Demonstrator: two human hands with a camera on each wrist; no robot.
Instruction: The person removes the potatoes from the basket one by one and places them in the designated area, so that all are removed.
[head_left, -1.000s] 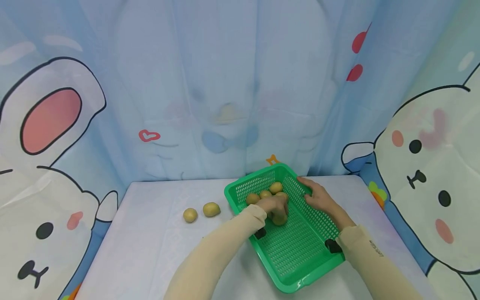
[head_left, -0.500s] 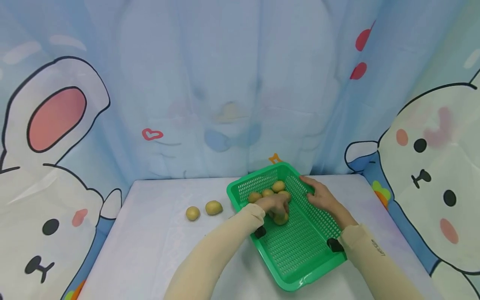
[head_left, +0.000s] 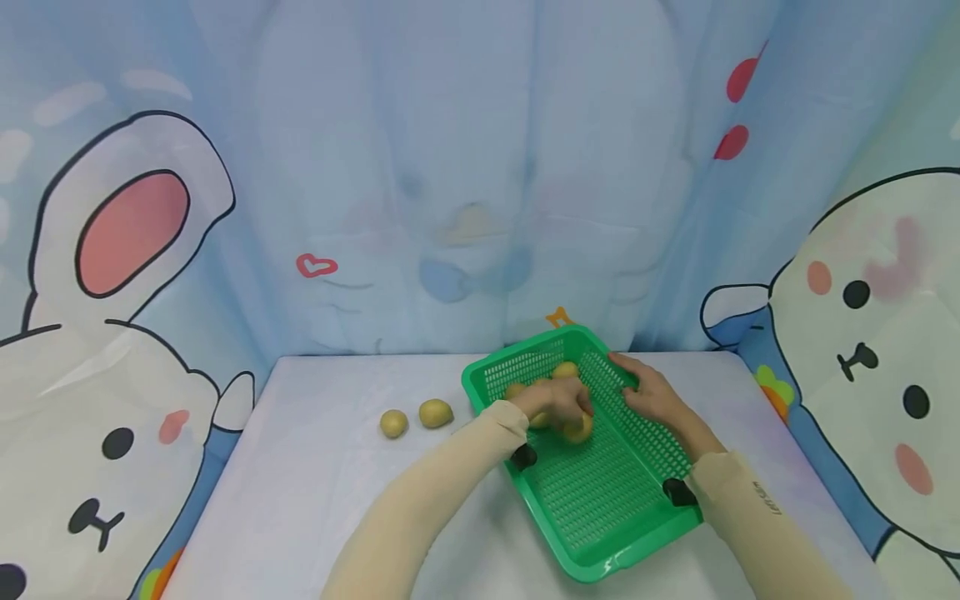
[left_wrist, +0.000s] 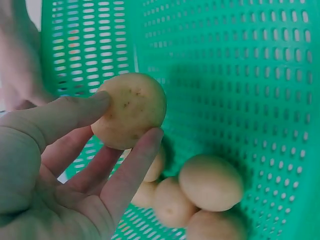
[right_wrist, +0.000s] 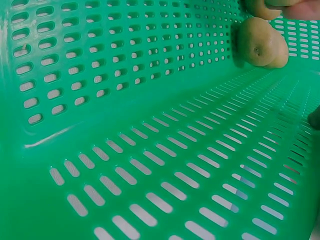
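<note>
In the left wrist view my left hand point(left_wrist: 70, 165) pinches a round yellow potato point(left_wrist: 131, 111) between thumb and fingers, over the inside of a green perforated plastic basket point(left_wrist: 225, 75). Several other potatoes lie in the basket, among them an oval potato point(left_wrist: 211, 183) close to that hand. From the head, my left hand point(head_left: 557, 402) partly covers the potatoes toward the basket's far end. My right hand point(head_left: 654, 398) grips the basket's right rim, thumb on the inner side. A potato point(right_wrist: 257, 44) shows at the far end of the basket in the right wrist view.
Left of the basket, two loose potatoes, a rounder potato point(head_left: 393, 423) and a longer potato point(head_left: 435, 413), lie on the white-covered table point(head_left: 322, 483). A blue cartoon-print curtain point(head_left: 465, 125) rises behind the table's back edge.
My left hand has shifted slightly with the potato, now covering more of the potatoes behind it. The right hand keeps its place on the rim. The head view has turned a little left.
</note>
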